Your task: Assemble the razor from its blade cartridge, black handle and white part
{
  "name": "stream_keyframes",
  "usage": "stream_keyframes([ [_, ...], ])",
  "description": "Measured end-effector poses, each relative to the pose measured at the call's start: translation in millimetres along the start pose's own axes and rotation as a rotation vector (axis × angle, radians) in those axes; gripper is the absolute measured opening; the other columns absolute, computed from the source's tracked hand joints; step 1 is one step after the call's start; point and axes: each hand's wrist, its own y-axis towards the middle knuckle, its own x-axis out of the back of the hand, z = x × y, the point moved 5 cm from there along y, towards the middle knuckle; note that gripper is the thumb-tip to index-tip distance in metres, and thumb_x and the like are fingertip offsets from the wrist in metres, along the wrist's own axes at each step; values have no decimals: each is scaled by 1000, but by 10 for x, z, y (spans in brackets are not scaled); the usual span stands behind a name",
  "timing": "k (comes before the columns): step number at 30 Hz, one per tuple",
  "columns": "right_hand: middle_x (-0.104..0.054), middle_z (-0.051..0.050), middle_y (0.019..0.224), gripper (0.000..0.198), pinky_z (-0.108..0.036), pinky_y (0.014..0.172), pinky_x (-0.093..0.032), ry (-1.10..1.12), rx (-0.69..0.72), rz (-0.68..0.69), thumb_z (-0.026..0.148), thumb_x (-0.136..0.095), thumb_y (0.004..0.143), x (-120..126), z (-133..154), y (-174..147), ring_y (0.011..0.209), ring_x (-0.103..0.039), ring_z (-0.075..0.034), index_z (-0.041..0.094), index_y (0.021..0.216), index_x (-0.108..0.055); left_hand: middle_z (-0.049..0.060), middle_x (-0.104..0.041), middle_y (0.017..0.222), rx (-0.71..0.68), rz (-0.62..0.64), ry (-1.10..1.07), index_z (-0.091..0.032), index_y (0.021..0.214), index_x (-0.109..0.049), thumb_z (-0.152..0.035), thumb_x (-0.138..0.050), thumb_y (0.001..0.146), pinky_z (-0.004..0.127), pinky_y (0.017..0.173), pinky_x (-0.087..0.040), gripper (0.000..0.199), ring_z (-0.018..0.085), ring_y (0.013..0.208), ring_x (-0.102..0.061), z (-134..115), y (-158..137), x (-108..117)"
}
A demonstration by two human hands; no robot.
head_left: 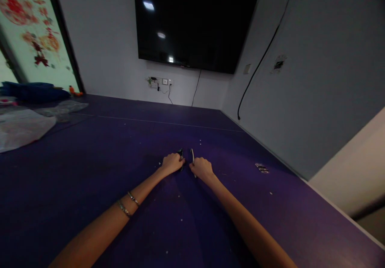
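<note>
Both arms reach forward over a purple floor-like surface. My left hand is closed around a small dark object with a shiny edge; most of it is hidden by the fingers, and its kind is unclear. Close beside it, my right hand grips a slim, pale, slightly curved stick. The stick's upper part rises above the fist, and a short end shows below. A narrow gap separates the two held things. Bracelets circle the left forearm.
Small white bits dot the surface. A patterned scrap lies to the right, towards the wall. Clear plastic, a white sheet or bag and dark blue cloth are at left. A black cable hangs down the right wall.
</note>
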Motion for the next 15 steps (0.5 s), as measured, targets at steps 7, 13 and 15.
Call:
stream_keyframes([
  [7, -66, -17, 92, 49, -36, 71, -46, 0, -57, -42, 48, -33, 85, 73, -142, -43, 86, -63, -28, 13, 92, -66, 11, -67, 90, 31, -80, -51, -18, 87, -68, -42, -29, 88, 30, 68, -43, 46, 23, 83, -63, 57, 3, 7],
  [13, -67, -12, 87, 45, -35, 69, -46, 15, -157, -104, 50, -35, 84, 279, -767, -84, 82, -64, -26, 18, 92, -65, 8, -68, 87, 125, -136, -197, -19, 79, -67, -39, -31, 87, 24, 61, -37, 42, 20, 82, -62, 143, -21, 48],
  [15, -66, -11, 89, 43, -33, 70, -45, 23, -235, -117, 49, -36, 84, 378, -1102, -119, 84, -63, -25, 19, 96, -64, 7, -68, 87, 139, -141, -221, -19, 79, -67, -39, -32, 87, 24, 59, -36, 41, 20, 81, -62, 155, -25, 49],
])
